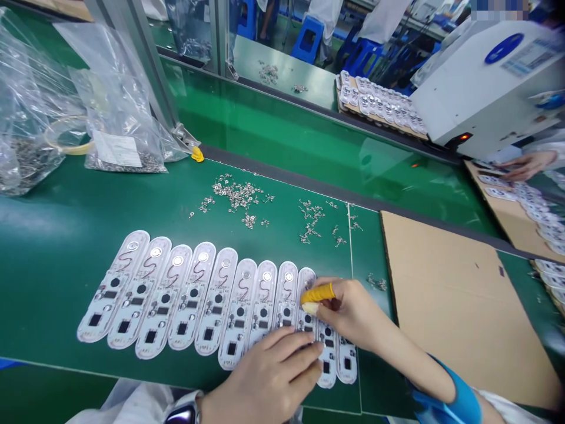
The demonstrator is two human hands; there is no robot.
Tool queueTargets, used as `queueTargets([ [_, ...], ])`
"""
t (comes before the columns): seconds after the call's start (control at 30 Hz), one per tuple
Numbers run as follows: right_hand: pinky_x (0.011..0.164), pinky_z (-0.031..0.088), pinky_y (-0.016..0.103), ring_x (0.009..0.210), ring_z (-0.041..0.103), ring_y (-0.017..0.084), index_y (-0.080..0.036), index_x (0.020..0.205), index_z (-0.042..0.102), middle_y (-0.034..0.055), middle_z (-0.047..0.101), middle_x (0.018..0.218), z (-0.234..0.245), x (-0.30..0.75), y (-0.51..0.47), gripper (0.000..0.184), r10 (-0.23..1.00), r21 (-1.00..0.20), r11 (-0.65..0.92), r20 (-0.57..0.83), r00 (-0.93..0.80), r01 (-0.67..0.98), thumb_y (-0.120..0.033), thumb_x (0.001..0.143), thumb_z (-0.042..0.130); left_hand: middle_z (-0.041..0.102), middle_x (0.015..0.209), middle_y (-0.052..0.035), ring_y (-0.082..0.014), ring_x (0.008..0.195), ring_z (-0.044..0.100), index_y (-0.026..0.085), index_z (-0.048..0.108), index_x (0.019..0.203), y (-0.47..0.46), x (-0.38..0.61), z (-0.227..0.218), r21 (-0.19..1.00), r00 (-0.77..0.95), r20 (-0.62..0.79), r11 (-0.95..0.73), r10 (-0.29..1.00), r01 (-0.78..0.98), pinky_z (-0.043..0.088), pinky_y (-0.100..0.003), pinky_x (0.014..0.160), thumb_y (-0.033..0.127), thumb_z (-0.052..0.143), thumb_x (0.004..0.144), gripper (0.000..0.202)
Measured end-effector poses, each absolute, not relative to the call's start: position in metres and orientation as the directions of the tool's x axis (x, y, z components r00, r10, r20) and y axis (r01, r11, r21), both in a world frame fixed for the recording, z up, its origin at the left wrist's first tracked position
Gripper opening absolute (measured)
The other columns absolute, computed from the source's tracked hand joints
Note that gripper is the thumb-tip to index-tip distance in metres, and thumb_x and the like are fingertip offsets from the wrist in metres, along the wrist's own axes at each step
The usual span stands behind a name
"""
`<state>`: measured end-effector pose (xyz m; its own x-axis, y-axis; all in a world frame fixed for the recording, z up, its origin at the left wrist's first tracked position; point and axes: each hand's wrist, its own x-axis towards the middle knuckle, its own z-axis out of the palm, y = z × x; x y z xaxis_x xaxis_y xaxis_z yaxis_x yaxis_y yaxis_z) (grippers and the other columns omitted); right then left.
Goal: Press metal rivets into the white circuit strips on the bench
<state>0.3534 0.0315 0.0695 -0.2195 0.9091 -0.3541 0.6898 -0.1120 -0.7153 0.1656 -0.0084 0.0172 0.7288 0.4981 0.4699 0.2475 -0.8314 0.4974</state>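
A row of several white oblong circuit strips (176,297) lies side by side on the green mat (53,247). My right hand (348,309), with a yellow finger cot (318,292) on the index finger, pinches thumb and fingertip together over the upper end of a strip at the right of the row; whatever is in the pinch is too small to make out. My left hand (269,383) rests on the lower ends of the right-hand strips, fingers lying close together. Loose small metal parts (236,195) are scattered on the mat behind the row.
A brown cardboard sheet (463,294) lies to the right. Clear plastic bags (115,118) of small parts sit at the back left. A white machine (489,82) stands at the back right beside a tray of white pieces (379,106). Another person's hand (525,166) works there.
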Motion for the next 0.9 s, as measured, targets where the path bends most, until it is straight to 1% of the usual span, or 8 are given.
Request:
queueTargets([
  [0.23,0.047,0.041,0.022,0.053,0.053,0.011,-0.016,0.067,0.069,0.0027,0.064,0.071,0.069,0.349,0.021,0.023,0.953,-0.663,0.019,-0.214,-0.214,0.749,-0.002,0.070,0.050,0.067,0.112,0.0026,-0.0135,0.107,0.057,0.018,0.064,0.104,-0.002,0.165,0.024,0.508,0.742,0.468,-0.833,0.481,0.219,0.045,-0.028,0.098,0.023,0.043,0.098,0.022],
  [0.33,0.046,0.043,0.022,0.053,0.053,0.011,-0.019,0.076,0.070,0.0021,0.065,0.076,0.067,0.360,0.025,0.016,0.957,-0.693,0.002,-0.208,-0.203,0.721,-0.011,0.076,0.056,0.066,0.115,0.0013,-0.0160,0.110,0.057,0.018,0.064,0.106,-0.004,0.164,0.019,0.495,0.773,0.439,-0.841,0.458,0.218,0.048,-0.032,0.098,0.033,0.041,0.099,0.028],
  [0.4,0.049,0.047,0.023,0.058,0.057,0.013,-0.019,0.088,0.070,0.0033,0.065,0.078,0.064,0.376,0.034,0.015,0.989,-0.700,-0.030,-0.124,-0.081,0.713,-0.027,0.081,0.059,0.065,0.118,0.0003,-0.0176,0.112,0.056,0.018,0.063,0.110,-0.007,0.163,0.012,0.489,0.783,0.437,-0.847,0.443,0.207,0.049,-0.034,0.096,0.044,0.035,0.099,0.039],
  [0.47,0.051,0.049,0.027,0.057,0.057,0.015,-0.016,0.098,0.068,0.0043,0.063,0.075,0.059,0.395,0.047,0.031,0.993,-0.640,-0.091,0.000,0.118,0.763,-0.040,0.080,0.059,0.063,0.122,0.0002,-0.0181,0.114,0.055,0.017,0.061,0.114,-0.010,0.163,0.005,0.491,0.781,0.448,-0.850,0.436,0.194,0.049,-0.035,0.097,0.051,0.030,0.098,0.049],
  [0.57,0.051,0.048,0.032,0.051,0.054,0.016,-0.014,0.095,0.067,0.0053,0.061,0.073,0.047,0.418,0.067,0.040,0.956,-0.525,-0.188,0.096,0.278,0.830,-0.047,0.073,0.062,0.063,0.123,0.0020,-0.0171,0.115,0.055,0.018,0.061,0.116,-0.011,0.164,0.002,0.497,0.762,0.468,-0.846,0.449,0.193,0.048,-0.034,0.099,0.053,0.027,0.098,0.052],
  [0.67,0.055,0.050,0.035,0.057,0.058,0.019,-0.016,0.080,0.067,0.0065,0.061,0.072,0.038,0.425,0.075,0.030,0.959,-0.528,-0.188,0.082,0.271,0.828,-0.043,0.069,0.059,0.066,0.118,0.0042,-0.0156,0.110,0.058,0.019,0.063,0.112,-0.006,0.163,0.011,0.477,0.763,0.469,-0.855,0.445,0.206,0.049,-0.033,0.096,0.050,0.029,0.099,0.049],
  [0.77,0.053,0.053,0.033,0.054,0.060,0.017,-0.019,0.071,0.065,0.0055,0.064,0.068,0.037,0.425,0.069,0.021,0.965,-0.583,-0.188,0.038,0.258,0.790,-0.037,0.068,0.056,0.067,0.116,0.0057,-0.0140,0.107,0.061,0.019,0.064,0.111,0.001,0.161,0.023,0.417,0.802,0.452,-0.887,0.391,0.198,0.052,-0.030,0.091,0.046,0.031,0.100,0.043],
  [0.9,0.061,0.059,0.032,0.065,0.069,0.020,-0.017,0.084,0.065,0.0077,0.070,0.074,0.043,0.437,0.059,0.029,0.952,-0.650,-0.227,0.009,0.307,0.725,-0.040,0.072,0.054,0.066,0.117,0.0061,-0.0138,0.108,0.061,0.019,0.064,0.111,0.005,0.160,0.027,0.394,0.804,0.459,-0.898,0.377,0.196,0.054,-0.029,0.090,0.045,0.031,0.100,0.043],
])
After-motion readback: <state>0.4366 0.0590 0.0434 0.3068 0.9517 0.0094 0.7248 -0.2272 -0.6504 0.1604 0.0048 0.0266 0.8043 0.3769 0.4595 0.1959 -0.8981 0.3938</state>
